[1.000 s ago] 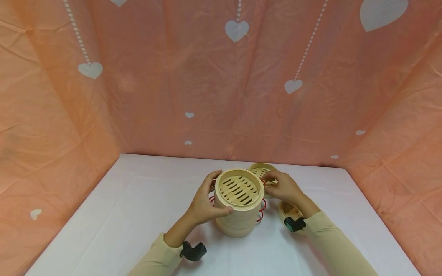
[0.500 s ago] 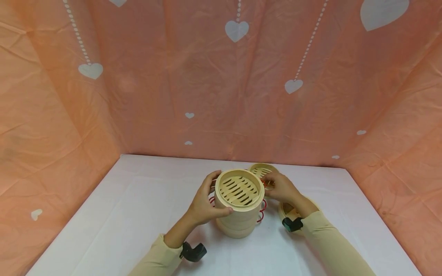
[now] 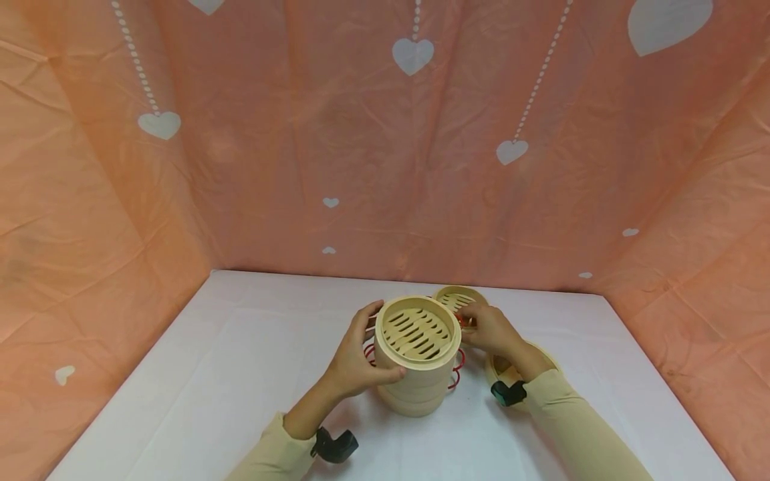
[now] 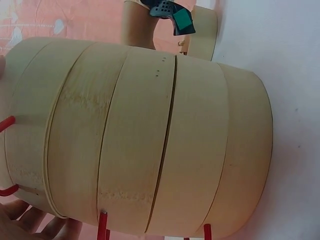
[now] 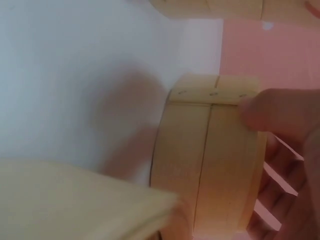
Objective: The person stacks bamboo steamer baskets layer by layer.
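Observation:
A tall stack of round bamboo steamer baskets (image 3: 415,384) stands upright at the middle of the table, slatted floor showing in the top tier, red loops on its sides. My left hand (image 3: 355,357) holds the upper part from the left, thumb across the front and fingers behind. In the left wrist view its fingers (image 4: 42,222) sit below the stack's side. Behind and right of the stack is another bamboo steamer basket (image 5: 220,160). My right hand (image 3: 490,327) grips it, thumb on its outer side near the rim, fingers over the top; the head view partly hides this grip.
A round bamboo piece (image 3: 498,366) lies under my right forearm. White cloth covers the table (image 3: 277,334), and an orange-pink curtain (image 3: 361,133) with white hearts hangs behind and along both sides.
My right hand has shifted slightly left, its wrist with it. My left hand and the stack have stayed almost still.

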The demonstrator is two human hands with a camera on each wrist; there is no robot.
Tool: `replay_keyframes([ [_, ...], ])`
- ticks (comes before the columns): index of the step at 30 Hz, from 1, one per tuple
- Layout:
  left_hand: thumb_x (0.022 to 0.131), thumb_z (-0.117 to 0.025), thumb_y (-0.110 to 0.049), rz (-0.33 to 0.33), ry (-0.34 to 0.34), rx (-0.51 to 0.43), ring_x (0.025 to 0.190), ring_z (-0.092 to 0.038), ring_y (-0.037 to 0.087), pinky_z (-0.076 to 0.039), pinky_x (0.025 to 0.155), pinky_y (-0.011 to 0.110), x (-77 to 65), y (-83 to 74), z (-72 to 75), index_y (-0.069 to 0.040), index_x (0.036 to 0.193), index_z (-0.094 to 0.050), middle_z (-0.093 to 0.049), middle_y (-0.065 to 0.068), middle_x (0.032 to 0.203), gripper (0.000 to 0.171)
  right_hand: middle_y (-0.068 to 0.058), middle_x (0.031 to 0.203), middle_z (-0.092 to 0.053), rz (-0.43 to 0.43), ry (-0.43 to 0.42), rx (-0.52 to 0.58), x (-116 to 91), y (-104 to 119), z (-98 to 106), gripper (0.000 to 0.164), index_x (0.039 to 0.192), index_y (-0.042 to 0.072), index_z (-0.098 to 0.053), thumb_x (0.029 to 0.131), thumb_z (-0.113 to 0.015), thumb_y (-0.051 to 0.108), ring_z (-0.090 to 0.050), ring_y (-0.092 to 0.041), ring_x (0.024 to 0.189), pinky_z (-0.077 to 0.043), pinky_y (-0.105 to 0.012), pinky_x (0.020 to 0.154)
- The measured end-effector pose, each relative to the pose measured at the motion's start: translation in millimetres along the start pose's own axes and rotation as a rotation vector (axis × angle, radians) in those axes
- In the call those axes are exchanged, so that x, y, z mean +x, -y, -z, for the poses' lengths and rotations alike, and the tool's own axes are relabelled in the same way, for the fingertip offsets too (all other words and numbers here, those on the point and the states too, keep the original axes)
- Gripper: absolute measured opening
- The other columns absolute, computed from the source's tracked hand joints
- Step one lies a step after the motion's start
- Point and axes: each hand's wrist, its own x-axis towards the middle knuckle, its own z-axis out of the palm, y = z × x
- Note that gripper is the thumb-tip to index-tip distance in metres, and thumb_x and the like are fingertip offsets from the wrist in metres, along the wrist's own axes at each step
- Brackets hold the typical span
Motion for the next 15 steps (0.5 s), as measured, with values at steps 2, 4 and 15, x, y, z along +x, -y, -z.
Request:
replay_keyframes([
  [2,0.059,-0.089,-0.026,-0.005,-0.001,0.004,0.128,-0.048,0.033,-0.041,0.106,0.053,-0.4,0.3,0.1,-0.004,0.147,-0.029,-0.043,0.012,0.142,0.108,0.004,0.079,-0.06,0.007,-0.001,-0.008,-0.3,0.4,0.2,0.023,0.092,0.014,-0.071,0.071,-0.078,0.014,-0.05,-0.008,0.07,-0.042,-0.024,0.062],
  [4,0.06,-0.089,-0.026,-0.007,-0.003,0.005,0.128,-0.048,0.032,-0.041,0.105,0.052,-0.6,0.5,0.2,-0.004,0.146,-0.03,-0.043,0.012,0.142,0.108,0.004,0.08,-0.06,0.015,-0.003,-0.022,-0.6,0.8,0.4,0.023,0.093,0.014,-0.071,0.071,-0.078,0.014,-0.051,-0.008,0.07,-0.042,-0.025,0.062],
  [15,0.06,-0.088,-0.024,-0.006,-0.002,-0.032,0.128,-0.047,0.03,-0.041,0.106,0.051,-0.4,1.0,-0.5,-0.01,0.146,-0.032,-0.043,0.011,0.141,0.104,0.005,0.085,-0.064,0.052,0.018,-0.064,-1.2,-0.9,-1.6,0.027,0.102,0.015,-0.071,0.077,-0.079,0.022,-0.052,-0.006,0.069,-0.043,-0.024,0.062],
])
